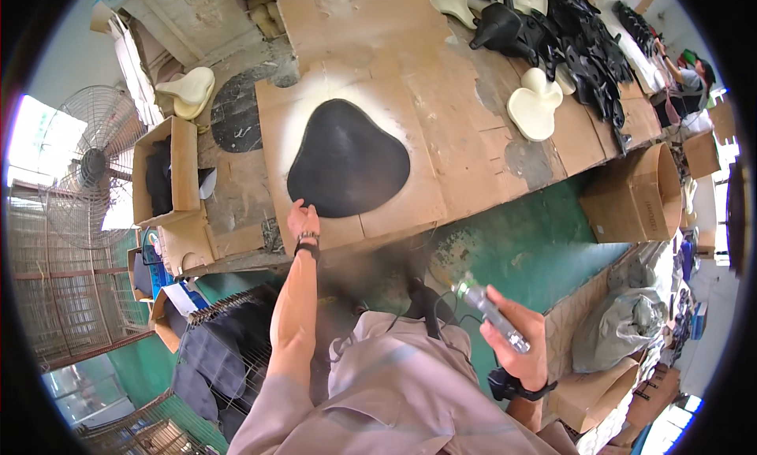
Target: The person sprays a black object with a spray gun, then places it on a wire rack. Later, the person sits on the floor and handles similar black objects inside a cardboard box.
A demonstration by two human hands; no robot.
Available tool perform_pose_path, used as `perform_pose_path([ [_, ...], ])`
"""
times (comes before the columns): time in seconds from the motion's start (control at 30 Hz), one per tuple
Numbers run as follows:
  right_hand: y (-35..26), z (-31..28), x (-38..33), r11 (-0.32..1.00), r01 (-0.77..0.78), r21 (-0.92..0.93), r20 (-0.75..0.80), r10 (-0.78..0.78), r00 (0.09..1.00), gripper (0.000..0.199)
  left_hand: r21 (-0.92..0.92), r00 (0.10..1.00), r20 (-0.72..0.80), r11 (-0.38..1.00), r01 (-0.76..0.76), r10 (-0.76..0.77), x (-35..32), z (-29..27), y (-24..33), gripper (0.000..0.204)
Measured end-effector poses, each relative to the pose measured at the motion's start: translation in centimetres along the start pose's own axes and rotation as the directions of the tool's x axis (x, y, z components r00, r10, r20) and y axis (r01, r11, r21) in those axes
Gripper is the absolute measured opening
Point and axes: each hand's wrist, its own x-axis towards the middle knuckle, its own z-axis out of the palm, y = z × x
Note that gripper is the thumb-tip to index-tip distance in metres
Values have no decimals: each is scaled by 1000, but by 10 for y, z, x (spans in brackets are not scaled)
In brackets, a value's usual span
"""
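Note:
A black, rounded triangular saddle cover lies flat on a cardboard sheet, with pale overspray around its upper edges. My left hand is at its lower left corner, the fingertips pinched on the edge. Off the table, low on the right, my right hand is wrapped round a grey metal spray gun with a thin hose. The gun's nozzle end points up and left, apart from the cover. A hazy patch hangs between the table edge and my body.
Cream foam saddle pads and a heap of black saddle parts are at the table's far right. On the left stand an open cardboard box, more foam pads and a fan. Another person is at the far right.

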Motion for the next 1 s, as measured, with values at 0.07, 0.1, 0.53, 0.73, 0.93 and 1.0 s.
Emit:
perform_pose_path([
  [0.07,3,-13,-9,1000,-20,-16,15,20,1000,51,194,998,-4,979,62,-63,1,1,21,39],
  [0.1,5,-13,-17,998,-60,2,-69,60,996,50,250,993,5,962,112,-117,-2,0,34,44],
  [0.53,27,-28,-26,1000,-16,-19,-179,13,984,51,210,977,-213,977,33,12,10,3,36,30],
  [0.73,33,-29,-17,999,-32,-4,-174,31,984,50,96,970,-244,995,33,-9,2,-4,74,26],
  [0.93,33,-19,-11,999,26,-39,-131,-31,991,47,-625,667,364,361,692,-650,26,10,61,20],
  [1.0,32,-16,-10,998,51,42,-79,-48,996,45,-736,668,604,19,677,-435,40,9,28,17],
])
